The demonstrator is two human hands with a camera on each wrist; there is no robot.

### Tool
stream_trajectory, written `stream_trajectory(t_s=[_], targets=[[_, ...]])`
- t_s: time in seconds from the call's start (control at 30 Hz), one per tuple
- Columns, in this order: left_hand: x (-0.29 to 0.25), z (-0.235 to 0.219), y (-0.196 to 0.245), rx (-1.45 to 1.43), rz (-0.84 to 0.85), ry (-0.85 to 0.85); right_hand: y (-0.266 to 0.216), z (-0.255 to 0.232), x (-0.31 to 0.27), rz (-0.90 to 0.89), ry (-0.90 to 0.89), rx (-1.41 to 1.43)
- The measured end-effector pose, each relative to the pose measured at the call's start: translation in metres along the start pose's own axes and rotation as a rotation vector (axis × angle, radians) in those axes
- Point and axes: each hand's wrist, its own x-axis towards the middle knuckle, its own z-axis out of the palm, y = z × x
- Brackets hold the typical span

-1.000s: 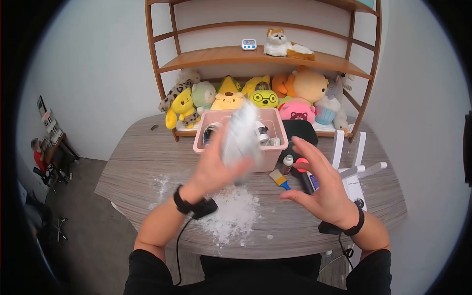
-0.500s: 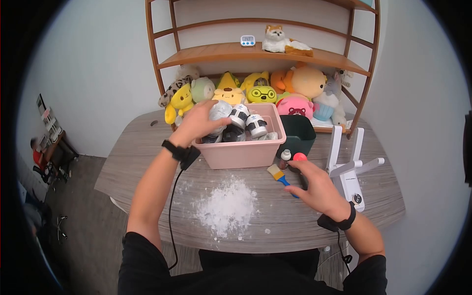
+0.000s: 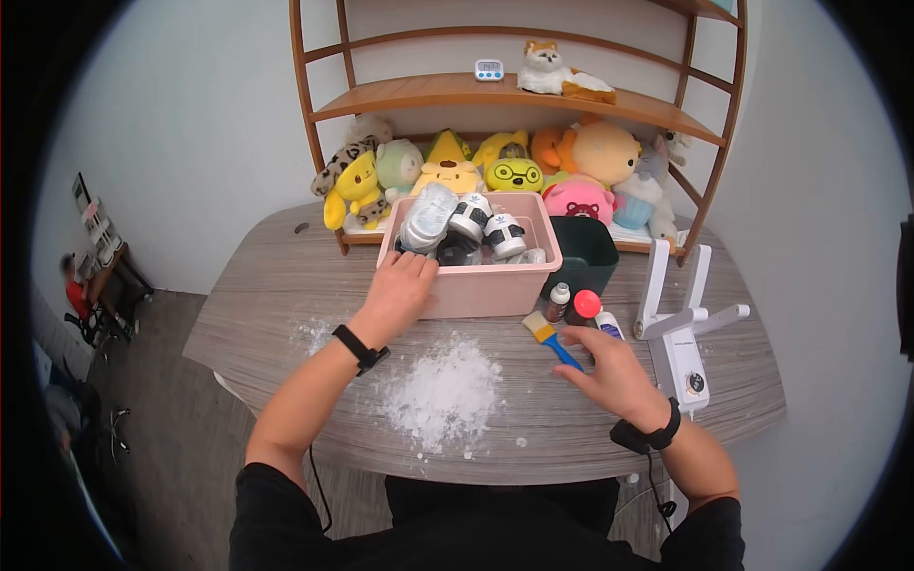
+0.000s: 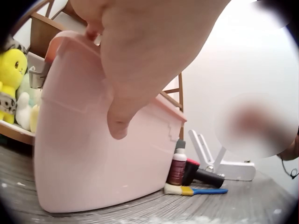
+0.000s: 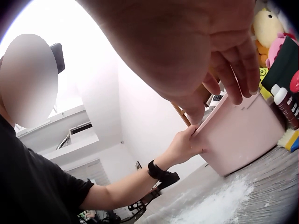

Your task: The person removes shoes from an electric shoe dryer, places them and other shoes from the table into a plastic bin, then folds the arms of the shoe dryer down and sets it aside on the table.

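My left hand (image 3: 400, 293) grips the near left rim of the pink bin (image 3: 490, 293), its fingers over the edge and the thumb (image 4: 119, 126) against the outer wall. Inside the bin, a pale grey shoe-shaped thing (image 3: 429, 217) leans at the left, beside white sneakers with black stripes (image 3: 503, 235). My right hand (image 3: 614, 371) hovers with loosely spread fingers over the table's right side, holding nothing. Closest to it is a paintbrush (image 3: 552, 340) with a blue handle. White powder (image 3: 443, 392) lies scattered in front of the bin.
A dark green bin (image 3: 581, 257) stands right of the pink one. Before it are a small bottle (image 3: 558, 303), a red-topped container (image 3: 584, 306) and a white folding-armed device (image 3: 684, 362). Plush toys (image 3: 447, 176) fill the shelf (image 3: 419, 98) behind.
My left hand carried the pale grey thing from over the powder into the bin, let go, and moved down to the near rim. My right hand lowered slightly and stayed off the objects.
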Motion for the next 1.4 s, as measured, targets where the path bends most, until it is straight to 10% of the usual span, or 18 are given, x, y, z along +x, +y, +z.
stream_trajectory(t_s=[0.4,0.63,0.83,1.4], targets=[[-0.098,-0.078,-0.007,0.003,-0.291,-0.08,0.01,-0.019,-0.076,0.006,0.04,-0.082],[-0.224,-0.124,-0.109,0.252,-0.618,-0.108,0.032,-0.009,-0.117,0.243,-0.011,-0.057],[-0.274,-0.109,-0.223,0.394,-0.72,-0.1,0.029,0.01,-0.101,0.146,-0.031,-0.082],[-0.244,-0.01,-0.262,0.67,-0.728,0.006,0.018,0.029,-0.101,0.139,-0.105,-0.059]])
